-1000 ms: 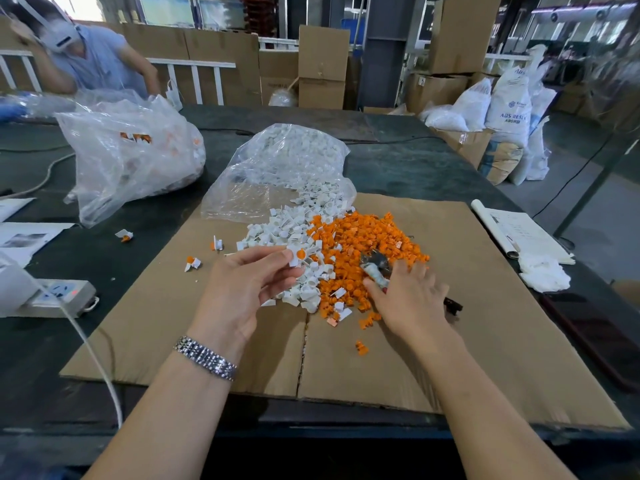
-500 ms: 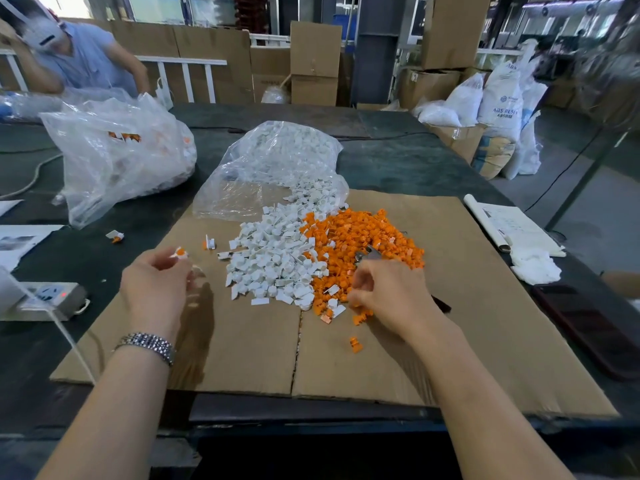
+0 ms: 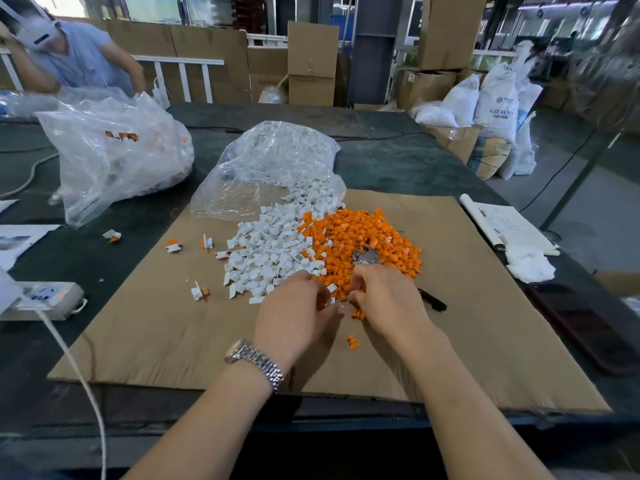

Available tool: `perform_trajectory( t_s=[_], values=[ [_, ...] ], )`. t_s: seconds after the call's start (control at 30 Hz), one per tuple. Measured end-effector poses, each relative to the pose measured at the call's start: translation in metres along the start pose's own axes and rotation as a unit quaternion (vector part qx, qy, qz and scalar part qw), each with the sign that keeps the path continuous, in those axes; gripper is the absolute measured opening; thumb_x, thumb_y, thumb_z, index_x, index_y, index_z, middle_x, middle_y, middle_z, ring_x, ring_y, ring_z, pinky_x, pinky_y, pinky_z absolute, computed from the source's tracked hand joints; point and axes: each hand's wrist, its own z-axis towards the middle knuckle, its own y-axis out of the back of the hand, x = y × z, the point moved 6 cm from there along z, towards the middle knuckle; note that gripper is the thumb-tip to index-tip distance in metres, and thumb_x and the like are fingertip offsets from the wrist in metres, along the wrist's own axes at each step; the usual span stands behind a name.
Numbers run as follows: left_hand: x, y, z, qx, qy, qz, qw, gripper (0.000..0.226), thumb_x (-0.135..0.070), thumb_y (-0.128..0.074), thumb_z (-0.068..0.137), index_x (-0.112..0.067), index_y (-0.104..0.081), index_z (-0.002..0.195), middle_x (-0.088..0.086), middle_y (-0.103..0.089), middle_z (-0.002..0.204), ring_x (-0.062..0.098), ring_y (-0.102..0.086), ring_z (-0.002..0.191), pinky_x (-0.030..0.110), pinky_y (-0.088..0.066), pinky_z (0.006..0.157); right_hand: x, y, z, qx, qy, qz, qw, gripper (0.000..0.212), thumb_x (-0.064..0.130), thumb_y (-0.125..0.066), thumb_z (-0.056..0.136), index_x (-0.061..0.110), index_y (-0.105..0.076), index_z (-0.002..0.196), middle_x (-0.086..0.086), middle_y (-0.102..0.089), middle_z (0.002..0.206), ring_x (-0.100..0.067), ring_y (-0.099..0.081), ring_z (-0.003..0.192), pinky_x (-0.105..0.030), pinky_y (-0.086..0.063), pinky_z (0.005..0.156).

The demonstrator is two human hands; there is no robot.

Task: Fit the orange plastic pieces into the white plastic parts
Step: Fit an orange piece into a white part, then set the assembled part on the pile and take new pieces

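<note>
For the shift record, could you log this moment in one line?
left hand: at white parts | right hand: at orange pieces | grips unclear

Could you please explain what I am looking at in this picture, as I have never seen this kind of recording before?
There is no machine: a camera on a person's head looks down at their two bare hands. On a flat brown cardboard sheet lie a heap of small white plastic parts and a heap of small orange plastic pieces. The left hand and right hand meet at the heaps' near edge, fingers curled; what they pinch is hidden. A few finished white-and-orange pairs lie to the left.
</note>
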Motion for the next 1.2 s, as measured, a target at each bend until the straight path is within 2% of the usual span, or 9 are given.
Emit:
perform_trajectory(
  t_s=[0.17,0.3,0.43,0.57,0.67,0.77,0.83,1.0,1.2],
  values=[
    [-0.012,0.0,0.005,-0.022,0.016,0.025,0.999,0.011,-0.031,-0.06,0.094,-0.023,-0.064,0.089,-0.004,-0.055,0.094,0.019,-0.059,0.086,0.036,-0.052,0.075,-0.005,0.005,0.001,-0.022,-0.022,0.051,0.998,0.005,0.028,-0.071,0.09,0.024,-0.071,0.088,0.002,-0.057,0.096,-0.016,-0.057,0.087,-0.032,-0.047,0.072],
    [-0.02,0.0,0.007,-0.023,-0.011,0.029,0.999,0.006,-0.025,-0.058,0.092,-0.025,-0.059,0.086,-0.006,-0.059,0.09,0.017,-0.058,0.082,0.032,-0.05,0.07,-0.013,0.01,0.0,-0.045,-0.042,0.128,0.99,0.007,0.026,-0.073,0.09,0.023,-0.076,0.085,0.007,-0.066,0.091,-0.009,-0.063,0.082,-0.028,-0.052,0.072],
    [-0.02,-0.002,0.012,-0.014,-0.025,0.011,1.0,0.011,-0.025,-0.058,0.094,-0.029,-0.063,0.104,-0.008,-0.064,0.098,0.013,-0.059,0.085,0.028,-0.049,0.069,-0.017,0.014,-0.002,-0.046,-0.048,0.166,0.984,0.009,0.018,-0.069,0.093,0.023,-0.076,0.092,0.009,-0.07,0.097,-0.006,-0.063,0.087,-0.016,-0.046,0.073],
    [-0.006,0.01,0.014,-0.005,0.027,-0.162,0.986,0.02,-0.023,-0.065,0.097,-0.03,-0.072,0.115,-0.011,-0.068,0.103,0.002,-0.062,0.083,0.016,-0.048,0.066,-0.021,0.024,-0.006,-0.069,-0.055,0.239,0.967,0.008,0.018,-0.065,0.096,0.023,-0.071,0.094,0.007,-0.07,0.092,-0.009,-0.067,0.083,-0.027,-0.054,0.077],
    [0.013,0.017,0.012,0.008,0.101,-0.38,0.919,0.014,-0.016,-0.07,0.095,-0.025,-0.078,0.103,-0.008,-0.074,0.089,-0.002,-0.065,0.067,0.011,-0.05,0.063,-0.015,0.033,-0.009,-0.072,-0.049,0.35,0.933,0.01,0.01,-0.065,0.096,0.018,-0.071,0.096,0.004,-0.072,0.089,-0.006,-0.072,0.074,-0.029,-0.059,0.075],
    [0.019,0.01,0.005,0.041,0.189,-0.591,0.783,0.016,-0.006,-0.07,0.092,-0.009,-0.077,0.106,0.008,-0.073,0.084,0.012,-0.066,0.068,0.021,-0.058,0.065,-0.002,0.04,-0.01,-0.075,-0.035,0.419,0.904,0.008,0.009,-0.07,0.092,0.016,-0.07,0.095,0.001,-0.073,0.086,-0.007,-0.073,0.074,-0.031,-0.06,0.077],
    [0.019,0.007,0.005,0.056,0.193,-0.656,0.728,0.021,-0.002,-0.07,0.086,0.0,-0.075,0.105,0.012,-0.071,0.082,0.015,-0.067,0.069,0.021,-0.058,0.064,0.008,0.044,-0.01,-0.081,-0.019,0.422,0.903,0.006,0.012,-0.072,0.09,0.017,-0.071,0.093,0.004,-0.073,0.084,-0.006,-0.071,0.075,-0.025,-0.059,0.076],
    [0.019,0.005,0.006,0.093,0.155,-0.718,0.673,0.019,-0.002,-0.069,0.079,-0.001,-0.081,0.093,0.016,-0.073,0.088,0.019,-0.07,0.074,0.024,-0.061,0.068,0.026,0.048,-0.012,-0.09,0.014,0.314,0.945,0.008,0.016,-0.072,0.09,0.023,-0.073,0.093,0.014,-0.07,0.085,0.004,-0.064,0.079,-0.011,-0.05,0.072],
    [0.018,0.006,0.005,0.073,0.154,-0.715,0.678,0.023,0.001,-0.069,0.08,0.007,-0.074,0.102,0.023,-0.075,0.096,0.023,-0.073,0.077,0.026,-0.062,0.072,0.038,0.049,-0.015,-0.107,0.035,0.222,0.969,0.007,0.017,-0.066,0.092,0.023,-0.07,0.094,0.012,-0.068,0.087,-0.004,-0.063,0.081,-0.031,-0.055,0.076]
  ],
)
